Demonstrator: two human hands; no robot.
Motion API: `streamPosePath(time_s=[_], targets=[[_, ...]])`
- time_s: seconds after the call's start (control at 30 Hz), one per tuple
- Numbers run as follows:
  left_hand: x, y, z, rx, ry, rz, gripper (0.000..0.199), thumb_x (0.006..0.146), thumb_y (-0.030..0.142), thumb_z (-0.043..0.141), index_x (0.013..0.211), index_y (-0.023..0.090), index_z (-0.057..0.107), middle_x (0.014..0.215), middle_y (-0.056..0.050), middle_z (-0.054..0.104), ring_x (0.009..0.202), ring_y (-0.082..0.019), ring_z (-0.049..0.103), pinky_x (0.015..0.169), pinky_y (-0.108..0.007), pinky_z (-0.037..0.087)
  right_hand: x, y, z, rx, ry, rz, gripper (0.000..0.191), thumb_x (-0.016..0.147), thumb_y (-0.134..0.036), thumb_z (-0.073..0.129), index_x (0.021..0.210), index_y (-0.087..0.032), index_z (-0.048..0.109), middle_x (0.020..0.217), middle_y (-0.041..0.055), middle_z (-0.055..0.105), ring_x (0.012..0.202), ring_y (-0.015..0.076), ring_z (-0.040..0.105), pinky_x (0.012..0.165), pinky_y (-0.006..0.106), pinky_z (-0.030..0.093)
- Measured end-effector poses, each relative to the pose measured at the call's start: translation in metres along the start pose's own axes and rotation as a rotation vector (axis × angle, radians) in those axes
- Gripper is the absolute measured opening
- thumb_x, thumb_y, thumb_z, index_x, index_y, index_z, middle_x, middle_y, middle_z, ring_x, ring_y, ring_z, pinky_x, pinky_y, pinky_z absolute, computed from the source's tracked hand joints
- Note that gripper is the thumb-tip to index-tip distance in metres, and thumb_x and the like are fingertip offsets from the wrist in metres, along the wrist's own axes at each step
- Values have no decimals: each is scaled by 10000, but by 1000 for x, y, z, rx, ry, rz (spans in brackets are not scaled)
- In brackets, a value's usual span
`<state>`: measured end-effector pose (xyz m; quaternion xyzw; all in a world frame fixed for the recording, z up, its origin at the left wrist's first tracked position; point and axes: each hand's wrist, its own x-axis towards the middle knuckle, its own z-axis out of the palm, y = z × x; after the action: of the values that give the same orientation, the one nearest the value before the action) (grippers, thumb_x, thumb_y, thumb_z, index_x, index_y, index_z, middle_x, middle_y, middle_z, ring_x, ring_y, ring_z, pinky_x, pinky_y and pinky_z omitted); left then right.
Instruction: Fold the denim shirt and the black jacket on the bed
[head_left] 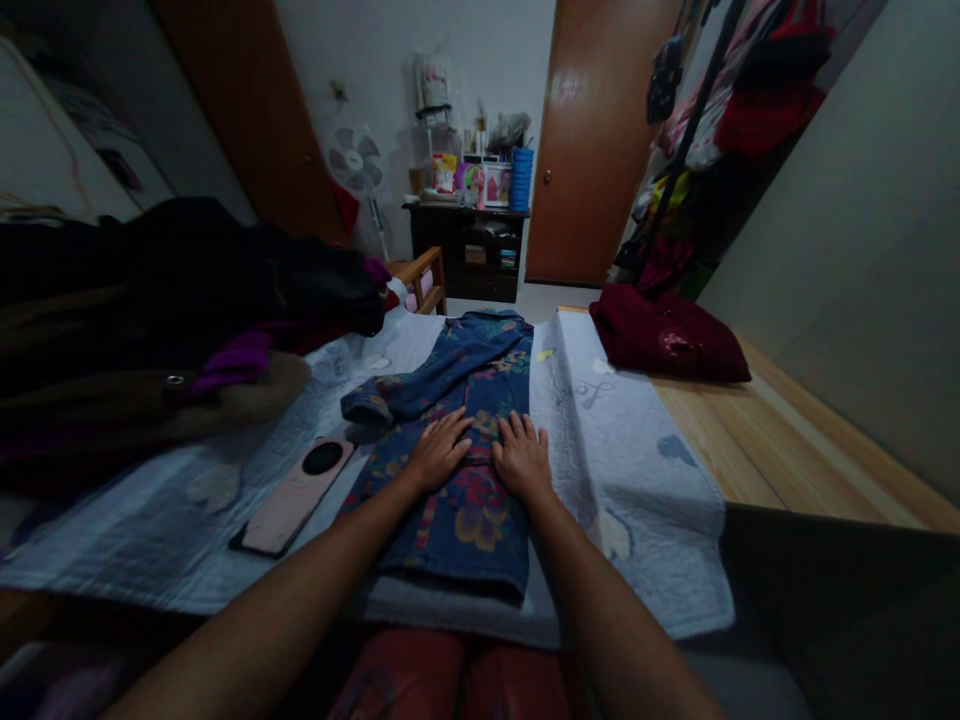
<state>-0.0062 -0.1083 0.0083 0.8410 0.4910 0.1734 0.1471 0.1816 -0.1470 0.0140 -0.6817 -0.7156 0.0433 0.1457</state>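
A blue denim jacket (480,525) with a floral print lies partly folded on a light quilt. One sleeve (420,390) runs slantwise across its upper part, and the cuff sticks out to the left. My left hand (440,448) rests flat on the middle of the jacket, fingers stretched out. Close by, near the jacket's right edge, my right hand (523,455) also lies flat with its fingers spread. Neither hand grips the cloth. A pink phone (296,498) with a round dark camera area lies left of the jacket, near my left forearm.
The quilt (645,560) covers the surface in front of me. A heap of dark clothes (150,310) fills the left side. On the right, a folded maroon garment (667,335) sits partly on bare wooden boards (757,450). A fan (356,165) and dark cabinet (439,240) stand behind.
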Motion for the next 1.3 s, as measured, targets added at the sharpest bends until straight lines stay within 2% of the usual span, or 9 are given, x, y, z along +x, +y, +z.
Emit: streamPosePath(time_s=[0.1,0.17,0.47,0.83,1.07,1.3], targets=[[-1,2,-2,3,5,30,529,858,388,499,1364,237,468,1514,-72,366,1396,-250,309,1145,-493,218,-1,0,0,-1,11,-5,497,942,-358,340,1419,-237,409,1527,76,331,1412,275,213,1110,522,137],[-1,3,-2,1,16,19,527,830,346,531,1343,233,492,1496,-72,395,1390,-256,319,1146,-491,224,-1,1,0,1,9,-4,491,940,-338,344,1417,-241,412,1524,75,338,1411,272,214,1110,520,141],[2,-5,7,-3,47,-2,448,869,255,461,1312,262,531,1478,-39,427,1383,-229,330,1143,-487,238,0,1,0,1,-3,6,484,952,-337,317,1419,-247,406,1528,66,332,1414,266,208,1110,518,143],[0,-3,5,-34,62,-14,430,944,287,361,1356,263,481,1472,-38,438,1375,-201,346,1144,-473,244,1,2,3,-18,-4,2,493,948,-354,328,1425,-252,400,1530,46,329,1414,259,208,1116,506,144],[-1,2,1,-37,66,-13,377,920,234,396,1250,280,573,1444,-27,473,1359,-197,366,1134,-474,261,1,-1,-1,-10,-1,-3,472,939,-325,368,1397,-236,438,1512,57,363,1398,253,251,1116,483,165],[-2,0,2,-66,93,14,344,926,220,402,1158,276,649,1437,-39,475,1351,-211,373,1118,-467,284,2,1,4,9,65,-15,422,939,-293,398,1335,-196,507,1449,83,452,1365,244,318,1110,450,212]])
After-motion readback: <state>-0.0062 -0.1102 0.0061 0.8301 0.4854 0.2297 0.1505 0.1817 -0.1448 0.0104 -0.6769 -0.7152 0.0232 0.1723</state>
